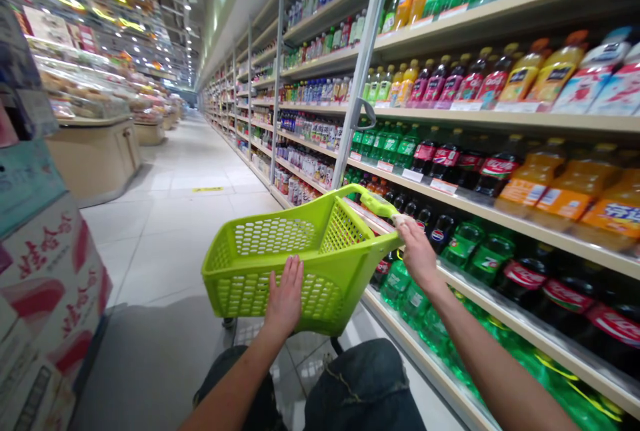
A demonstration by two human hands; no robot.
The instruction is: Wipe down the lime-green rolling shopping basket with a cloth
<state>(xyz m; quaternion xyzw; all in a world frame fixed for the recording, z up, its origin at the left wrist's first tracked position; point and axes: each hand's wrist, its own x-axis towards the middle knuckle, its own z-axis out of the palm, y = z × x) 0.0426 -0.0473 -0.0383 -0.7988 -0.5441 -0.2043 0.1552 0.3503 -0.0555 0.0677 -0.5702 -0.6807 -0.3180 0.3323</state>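
A lime-green plastic shopping cart [260, 244] stands empty in the aisle in front of my knees. My left hand [285, 294] lies flat with fingers stretched out against the cart's near wall. My right hand [415, 248] is closed around the end of the cart's green handle [377, 204] at its right rear corner. The cart sits close to the drinks shelf on the right.
Long shelves [500, 124] of bottled soft drinks and juices run along the right. Stacked cartons [45, 284] stand at the left. Display counters [95, 151] line the far left. A white tiled aisle [190, 164] stretches ahead.
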